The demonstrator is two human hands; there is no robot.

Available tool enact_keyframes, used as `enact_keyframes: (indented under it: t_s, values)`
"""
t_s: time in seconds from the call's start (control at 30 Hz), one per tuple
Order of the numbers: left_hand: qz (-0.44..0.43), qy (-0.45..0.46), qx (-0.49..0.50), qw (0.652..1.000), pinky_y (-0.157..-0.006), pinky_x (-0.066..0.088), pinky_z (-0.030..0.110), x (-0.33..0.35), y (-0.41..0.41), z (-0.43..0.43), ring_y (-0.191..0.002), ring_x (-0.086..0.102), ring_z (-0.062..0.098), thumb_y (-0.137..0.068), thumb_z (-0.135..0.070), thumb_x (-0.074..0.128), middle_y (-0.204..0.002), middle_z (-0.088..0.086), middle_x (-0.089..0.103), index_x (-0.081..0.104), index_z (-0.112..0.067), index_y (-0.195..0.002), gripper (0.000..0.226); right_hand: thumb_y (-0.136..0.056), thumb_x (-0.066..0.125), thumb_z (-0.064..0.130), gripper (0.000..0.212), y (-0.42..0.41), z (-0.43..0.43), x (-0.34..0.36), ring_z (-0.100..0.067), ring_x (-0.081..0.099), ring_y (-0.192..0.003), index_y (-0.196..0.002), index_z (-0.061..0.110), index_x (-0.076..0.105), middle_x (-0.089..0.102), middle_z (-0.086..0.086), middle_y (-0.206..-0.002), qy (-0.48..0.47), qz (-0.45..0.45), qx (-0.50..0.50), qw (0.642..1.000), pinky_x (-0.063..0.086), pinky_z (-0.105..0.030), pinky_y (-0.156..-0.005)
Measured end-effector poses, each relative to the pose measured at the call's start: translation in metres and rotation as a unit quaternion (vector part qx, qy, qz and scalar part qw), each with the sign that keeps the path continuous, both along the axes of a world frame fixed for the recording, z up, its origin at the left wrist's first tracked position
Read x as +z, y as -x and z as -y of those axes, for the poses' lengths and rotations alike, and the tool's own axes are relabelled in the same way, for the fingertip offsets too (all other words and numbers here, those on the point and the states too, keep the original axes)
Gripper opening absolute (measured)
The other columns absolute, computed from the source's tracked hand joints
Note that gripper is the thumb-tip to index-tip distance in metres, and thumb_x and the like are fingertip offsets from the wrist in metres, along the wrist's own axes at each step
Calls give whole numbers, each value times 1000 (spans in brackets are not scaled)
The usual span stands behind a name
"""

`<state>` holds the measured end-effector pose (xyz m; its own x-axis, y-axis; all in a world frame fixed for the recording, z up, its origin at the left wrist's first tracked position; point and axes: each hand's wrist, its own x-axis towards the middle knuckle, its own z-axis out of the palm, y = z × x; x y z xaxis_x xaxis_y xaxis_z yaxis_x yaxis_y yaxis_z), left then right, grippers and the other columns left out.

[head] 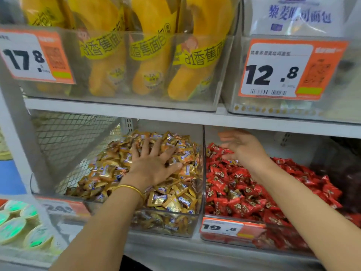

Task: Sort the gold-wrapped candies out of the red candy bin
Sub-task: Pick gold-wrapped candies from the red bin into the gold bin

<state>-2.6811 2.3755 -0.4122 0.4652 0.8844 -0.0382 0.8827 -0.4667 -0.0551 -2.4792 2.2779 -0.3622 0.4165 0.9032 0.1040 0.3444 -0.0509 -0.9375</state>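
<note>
Left fingers (pixel 145 146): spread wide and straight, they lay flat on the heap and held nothing.
Left hand (pixel 154 167): you pressed it palm down on the gold-wrapped candies (pixel 109 173), near the top of their pile.
Bangle (pixel 130 188): a thin gold band circled your left wrist.
Right fingers (pixel 226 136): they were extended and loosely parted, and blurred; nothing showed between them.
Right hand (pixel 244 147): you held it on edge just above the red candies (pixel 234 184), toward the back left of their bin.
Gold bin (pixel 175 223): this clear container held the gold heap and touched the red one's left wall.
Red candy bin (pixel 283 241): this clear container to the right was filled with red wrappers.
Stray gold wrapper (pixel 208 152): a gold-toned piece showed against that bin's left wall, below your right fingers; blur kept any count uncertain.
Price tag (pixel 220 227): an orange label reading 19.8 was fixed to the red bin's front.
Shelf (pixel 175 116): a white board ran above both bins.
Banana bread packs (pixel 152 55): yellow packets stood in a clear box on that upper shelf.
Upper tags: 17.8 (pixel 25 59) hung at left, 12.8 (pixel 273 73) at right.
</note>
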Motion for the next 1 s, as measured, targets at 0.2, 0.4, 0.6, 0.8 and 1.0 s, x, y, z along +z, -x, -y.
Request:
enact_keyframes:
  t_s: [0.2, 0.4, 0.6, 0.8, 1.0]
  values:
    - [92, -8, 44, 995, -111, -13, 58, 22, -1, 3, -141, -20, 35, -81, -78, 14, -158, 0, -12, 10, -55, -141, 65, -92, 40, -13, 34, -65, 14, -9, -26, 56, -110, -116, 1, 59, 56, -12, -122, 57, 25, -88, 994, 50, -37, -85]
    - [305, -38, -132, 942, -115, 17, 39, 45, -64, 40, -138, 19, 27, -83, -62, 25, -146, 7, 33, 41, -32, -139, 66, -89, 34, -15, 40, -93, -14, -25, -25, 58, -109, -111, -1, 64, 63, -15, -119, 78, 220, -70, 970, 43, -28, -97]
    - [352, -72, -203, 911, -100, 27, 16, 50, -85, 41, -126, 45, 20, -91, -13, 54, -132, 4, 57, 56, -17, -129, 38, -86, 62, 14, 59, -69, -65, -37, -19, 36, -135, -141, 21, 42, 39, -3, -148, 119, 381, 158, 903, 27, -25, -110]
    - [373, -17, -204, 905, -81, 15, -13, 49, -83, 38, -117, 46, 3, -90, -7, 55, -122, -5, 62, 63, -18, -120, 33, -84, 61, 50, 61, -56, -81, -54, -30, 38, -126, -139, 38, 38, 38, -2, -140, 155, 534, 129, 821, 37, -44, -100]
    - [360, -4, -182, 915, -87, 20, -4, 47, -82, 38, -125, 42, 9, -92, -14, 54, -130, -4, 55, 61, -23, -122, 32, -79, 72, 14, 33, -67, -71, -57, -24, 53, -109, -111, 16, 65, 56, -6, -115, 37, 403, 84, 910, 41, -26, -86]
